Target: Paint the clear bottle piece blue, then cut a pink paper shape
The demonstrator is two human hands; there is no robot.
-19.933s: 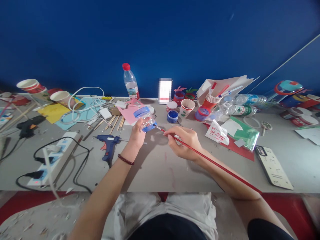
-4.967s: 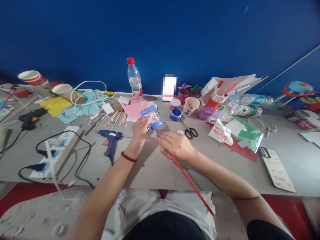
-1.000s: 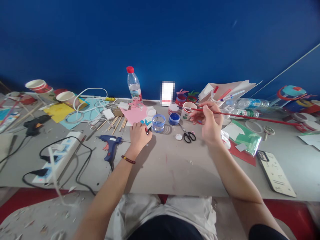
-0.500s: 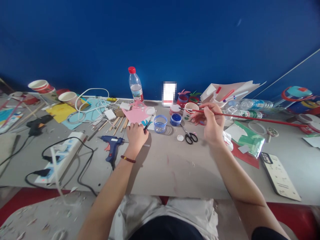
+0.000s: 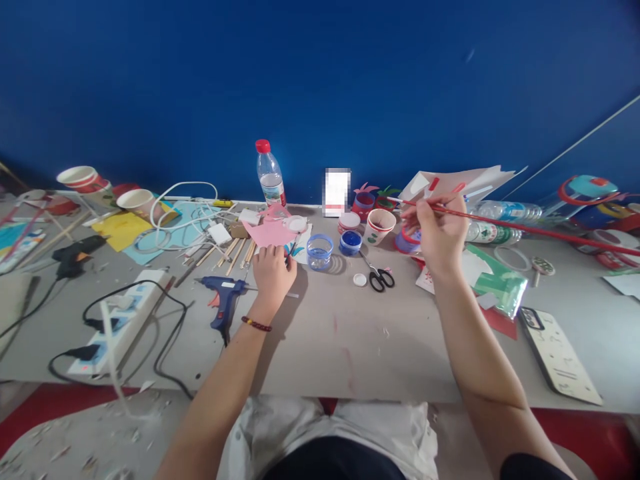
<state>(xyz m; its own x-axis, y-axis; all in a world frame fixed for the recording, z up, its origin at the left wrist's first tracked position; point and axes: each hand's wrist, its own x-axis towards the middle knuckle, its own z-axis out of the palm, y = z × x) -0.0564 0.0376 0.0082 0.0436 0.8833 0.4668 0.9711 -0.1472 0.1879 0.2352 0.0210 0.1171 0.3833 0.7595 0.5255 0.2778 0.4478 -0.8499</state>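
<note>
You had the red brush (image 5: 500,223) pinched in closed fingers of your right hand (image 5: 443,233), above the table's (image 5: 320,353) far right. The blue-rimmed clear container (image 5: 320,253) stood left of the paint jar (image 5: 351,243). Your left hand (image 5: 273,272) curled nearby; I couldn't tell its fingers' grip.

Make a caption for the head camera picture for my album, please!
Red brush in the right hand, left hand beside a blue-rimmed tub, blue paint open nearby.

Black top (image 5: 335,461), white bottoms (image 5: 274,427), dark-red beaded bracelet (image 5: 257,325).
</note>
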